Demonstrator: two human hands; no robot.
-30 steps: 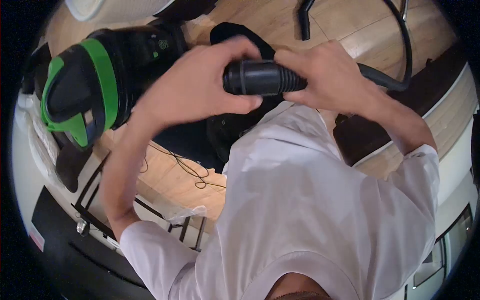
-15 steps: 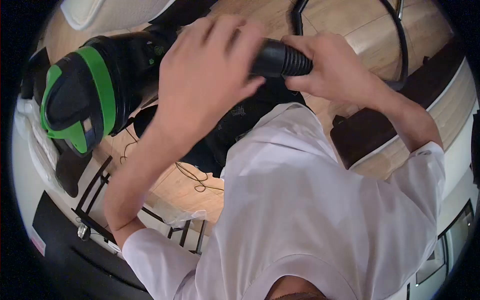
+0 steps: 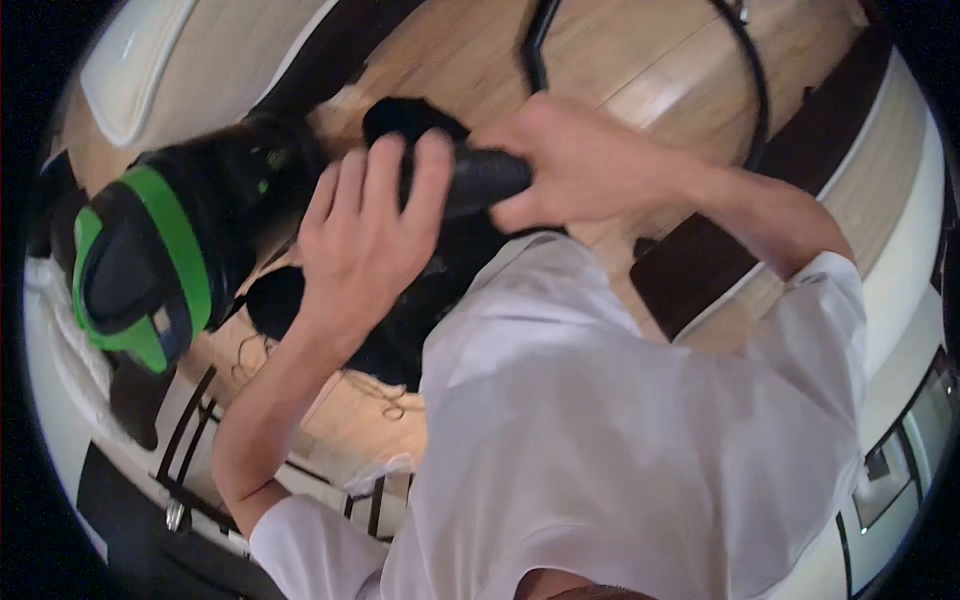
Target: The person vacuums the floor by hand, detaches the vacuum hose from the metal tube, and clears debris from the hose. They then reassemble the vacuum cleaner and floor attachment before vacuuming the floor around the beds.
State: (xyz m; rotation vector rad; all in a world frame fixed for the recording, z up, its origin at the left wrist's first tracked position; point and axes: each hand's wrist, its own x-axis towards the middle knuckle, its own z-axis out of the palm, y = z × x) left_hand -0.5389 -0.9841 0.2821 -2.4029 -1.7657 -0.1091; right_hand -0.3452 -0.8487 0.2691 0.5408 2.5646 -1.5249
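Note:
A short black ribbed vacuum hose end is held between my two hands, in front of my body. My right hand is wrapped round its right part, thumb underneath. My left hand lies over its left end with the fingers curled onto it; motion blurs the fingertips. To the left is a vacuum cleaner with a black drum and a bright green band. My left forearm passes close to the drum.
A black tube and a curved black hose lie on the wooden floor. Dark-based furniture stands at right. A thin cord and a black metal frame are below my left arm.
Both hands and the hose end have moved left and lower in the view. My left fingers have come down round the hose end. The whole view has shifted as well.

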